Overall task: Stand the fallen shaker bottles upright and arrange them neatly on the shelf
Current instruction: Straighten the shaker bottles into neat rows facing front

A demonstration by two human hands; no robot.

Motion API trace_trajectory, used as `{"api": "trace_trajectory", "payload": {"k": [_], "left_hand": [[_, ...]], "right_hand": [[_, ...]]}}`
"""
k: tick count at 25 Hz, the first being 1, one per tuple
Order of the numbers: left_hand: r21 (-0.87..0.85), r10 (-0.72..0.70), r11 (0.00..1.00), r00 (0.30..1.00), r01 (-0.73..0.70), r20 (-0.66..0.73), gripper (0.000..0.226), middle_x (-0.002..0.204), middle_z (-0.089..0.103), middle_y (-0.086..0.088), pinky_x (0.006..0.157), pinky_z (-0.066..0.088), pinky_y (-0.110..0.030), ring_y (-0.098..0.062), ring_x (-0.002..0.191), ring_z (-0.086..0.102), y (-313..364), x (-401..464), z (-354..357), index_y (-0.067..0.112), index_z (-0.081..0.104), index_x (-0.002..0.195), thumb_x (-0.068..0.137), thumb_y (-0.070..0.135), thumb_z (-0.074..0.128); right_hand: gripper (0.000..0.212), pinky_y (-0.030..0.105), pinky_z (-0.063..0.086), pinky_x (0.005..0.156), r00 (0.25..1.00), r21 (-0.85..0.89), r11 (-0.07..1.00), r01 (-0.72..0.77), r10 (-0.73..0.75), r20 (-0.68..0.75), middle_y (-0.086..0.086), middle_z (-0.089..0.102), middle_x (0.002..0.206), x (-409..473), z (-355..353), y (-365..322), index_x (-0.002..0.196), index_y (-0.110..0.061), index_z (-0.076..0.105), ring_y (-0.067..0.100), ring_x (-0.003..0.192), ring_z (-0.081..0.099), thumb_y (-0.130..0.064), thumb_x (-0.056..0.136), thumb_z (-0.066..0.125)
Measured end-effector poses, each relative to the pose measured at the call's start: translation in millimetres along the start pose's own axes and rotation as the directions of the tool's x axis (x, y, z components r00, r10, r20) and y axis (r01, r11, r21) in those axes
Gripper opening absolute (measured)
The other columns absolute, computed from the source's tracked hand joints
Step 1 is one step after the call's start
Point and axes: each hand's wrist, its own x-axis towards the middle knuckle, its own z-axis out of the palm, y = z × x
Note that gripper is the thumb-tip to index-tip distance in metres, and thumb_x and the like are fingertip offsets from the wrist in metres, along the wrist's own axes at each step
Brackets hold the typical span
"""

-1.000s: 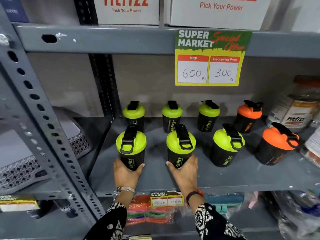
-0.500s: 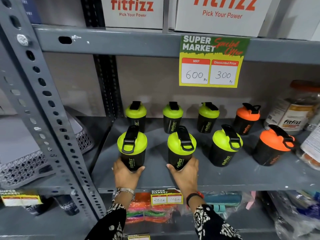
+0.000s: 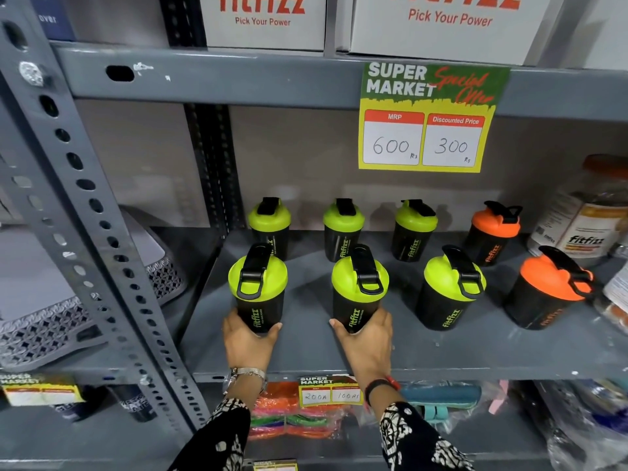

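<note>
Hands cupped the bases of two green-lidded shakers at the front of the grey shelf (image 3: 407,355). The left hand (image 3: 246,345) was wrapped low around the left front shaker (image 3: 258,290), thumb on one side and fingers curling behind; the right hand (image 3: 365,341) held the second front shaker (image 3: 358,290) the same way, low on its black body. Both bottles stood upright.

Beyond the left grip stood a back-row green shaker (image 3: 270,226), and beyond the right grip another back-row green one (image 3: 343,229). Outward from the right hand sat a third front green shaker (image 3: 448,290) and an orange front shaker (image 3: 547,294), with a third back green shaker (image 3: 414,229) and a back orange shaker (image 3: 492,229) behind them. All eight appeared upright, so the work looked nearly done, with only spacing left to even out.

These bottles were probably empty plastic: light, stiff and fairly smooth, likely to slide easily on the painted metal and to tip if pushed near the lid. Holding low on the body, as both hands did, seemed the safest place; the hinged black carry loops on the lids looked a looser, less steady hold.
</note>
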Motion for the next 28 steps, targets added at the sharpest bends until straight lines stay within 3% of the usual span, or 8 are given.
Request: {"api": "trace_trajectory", "payload": {"k": [21,24,28], "left_hand": [[0.007,0.009,1.0,1.0,-0.009,0.015,0.067,0.108,0.053,-0.037,0.09,0.041,-0.052,-0.048,0.106,0.048,1,-2,-2,-0.014,0.048,0.108,0.054,0.003,0.084],[0.04,-0.004,0.999,0.998,0.001,0.064,0.079,0.117,0.05,-0.035,0.096,0.039,-0.054,-0.048,0.112,0.044,1,-3,-4,-0.012,0.042,0.117,0.054,0.01,0.085],[0.071,0.002,0.997,0.998,-0.006,0.059,0.102,0.136,0.032,-0.036,0.109,0.022,-0.055,-0.047,0.129,0.027,5,-16,-10,-0.013,0.022,0.131,0.056,0.014,0.085]], "right_hand": [[0.071,0.045,0.046,0.094,1.0,0.018,1.0,0.011,-0.011,0.021,0.016,0.049,0.117,-1,-2,0,0.118,-0.002,0.043,0.034,0.114,0.049,-0.033,0.065,0.08],[0.078,0.046,0.045,0.097,0.998,0.015,1.0,0.007,-0.007,0.056,0.016,0.047,0.12,-2,-4,0,0.122,-0.001,0.041,0.034,0.118,0.046,-0.034,0.063,0.081],[0.098,0.047,0.034,0.108,0.994,0.037,0.996,0.077,-0.08,0.069,0.018,0.03,0.142,-10,-9,3,0.14,-0.001,0.021,0.033,0.134,0.027,-0.038,0.068,0.077]]}}
